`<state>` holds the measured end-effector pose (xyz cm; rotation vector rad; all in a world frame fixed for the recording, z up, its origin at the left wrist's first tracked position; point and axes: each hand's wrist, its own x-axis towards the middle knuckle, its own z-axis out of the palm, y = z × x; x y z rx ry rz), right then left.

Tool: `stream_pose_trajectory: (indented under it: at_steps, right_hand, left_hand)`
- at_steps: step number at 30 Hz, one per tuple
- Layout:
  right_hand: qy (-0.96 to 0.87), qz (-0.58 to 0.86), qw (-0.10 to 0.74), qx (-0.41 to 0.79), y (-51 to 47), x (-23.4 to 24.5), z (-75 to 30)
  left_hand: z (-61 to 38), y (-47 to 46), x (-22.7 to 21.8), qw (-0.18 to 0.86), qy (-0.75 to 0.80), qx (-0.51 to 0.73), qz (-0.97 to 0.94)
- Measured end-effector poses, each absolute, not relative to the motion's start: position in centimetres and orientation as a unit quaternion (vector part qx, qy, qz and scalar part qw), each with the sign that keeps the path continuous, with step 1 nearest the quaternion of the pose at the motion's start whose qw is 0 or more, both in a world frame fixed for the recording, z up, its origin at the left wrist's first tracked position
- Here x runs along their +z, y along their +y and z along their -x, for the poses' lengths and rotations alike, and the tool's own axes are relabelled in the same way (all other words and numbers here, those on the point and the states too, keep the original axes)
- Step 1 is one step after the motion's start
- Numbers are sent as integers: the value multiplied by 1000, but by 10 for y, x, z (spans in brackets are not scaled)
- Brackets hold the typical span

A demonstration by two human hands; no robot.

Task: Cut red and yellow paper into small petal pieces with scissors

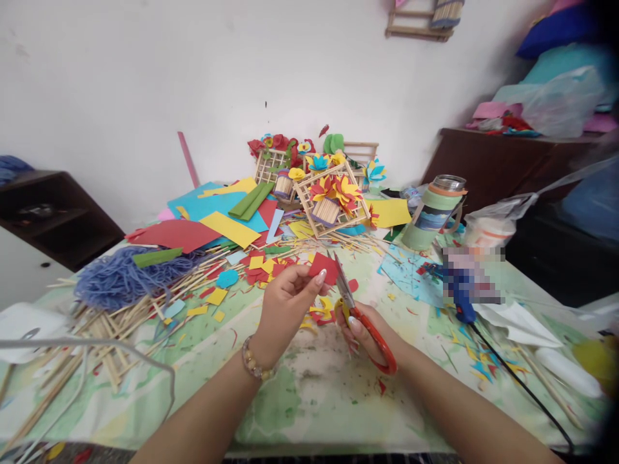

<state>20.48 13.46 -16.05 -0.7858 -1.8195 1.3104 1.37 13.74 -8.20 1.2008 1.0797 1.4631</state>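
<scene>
Forearms (207,412), scissors (347,294), red paper (322,267); bottle (426,218) beyond

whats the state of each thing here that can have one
scissors, slightly open, in right hand
red piece, pinched in left hand
yarn, loose tangled heap
bottle, upright
front stick frame, tilted
corded blue tool, lying down, partly pixelated
dark left cabinet, open-fronted

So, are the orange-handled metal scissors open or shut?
Slightly open: the scissors in the right hand show two separated blade tips near the small, flat red piece.
</scene>
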Motion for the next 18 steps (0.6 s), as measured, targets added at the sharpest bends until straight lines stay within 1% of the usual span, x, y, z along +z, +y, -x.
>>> stream_pose_trajectory:
  at_steps: [10,18]
  right_hand:
    - [-707,299,376,519,134,-155,-205]
    - [-723,242,383,522,136,-162,-208]
  left_hand:
    - [-12,139,-82,442,431,611,-495]
    - [-13,135,-88,438,416,584,-542]
